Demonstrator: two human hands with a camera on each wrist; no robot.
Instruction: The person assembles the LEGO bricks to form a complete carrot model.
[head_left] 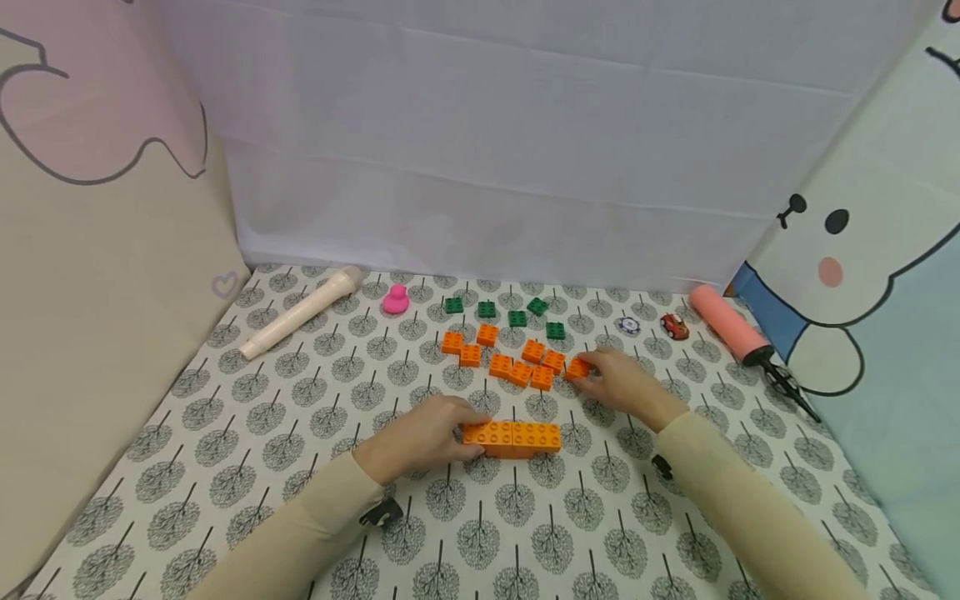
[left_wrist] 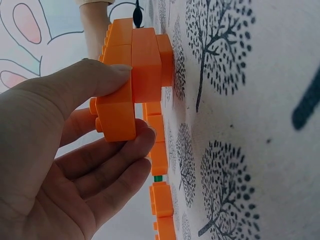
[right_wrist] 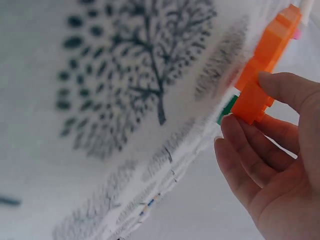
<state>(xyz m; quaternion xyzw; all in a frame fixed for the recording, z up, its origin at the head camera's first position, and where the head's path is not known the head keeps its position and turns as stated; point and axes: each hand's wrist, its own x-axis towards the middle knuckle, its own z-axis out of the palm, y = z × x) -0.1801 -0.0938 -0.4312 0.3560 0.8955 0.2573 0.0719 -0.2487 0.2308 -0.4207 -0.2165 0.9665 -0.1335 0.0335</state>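
Note:
My left hand (head_left: 431, 433) grips the left end of a stack of joined orange toy bricks (head_left: 517, 435). In the left wrist view the thumb presses one side of the stack (left_wrist: 145, 65) and the fingers lie on the other; a narrower layer sits beneath the top row. My right hand (head_left: 621, 379) pinches a single orange brick (head_left: 577, 369) between thumb and fingers, at the right end of a group of loose orange bricks (head_left: 520, 372). The pinched brick (right_wrist: 250, 102) shows its studs toward the palm in the right wrist view.
Several green bricks (head_left: 517, 318) lie behind the orange ones. A pink duck (head_left: 395, 300) and a pale microphone-shaped stick (head_left: 303, 312) are at back left. At back right are a round chip (head_left: 627, 325), a red toy car (head_left: 674, 326) and a pink-sleeved rod (head_left: 731, 325). Cloth walls surround the table.

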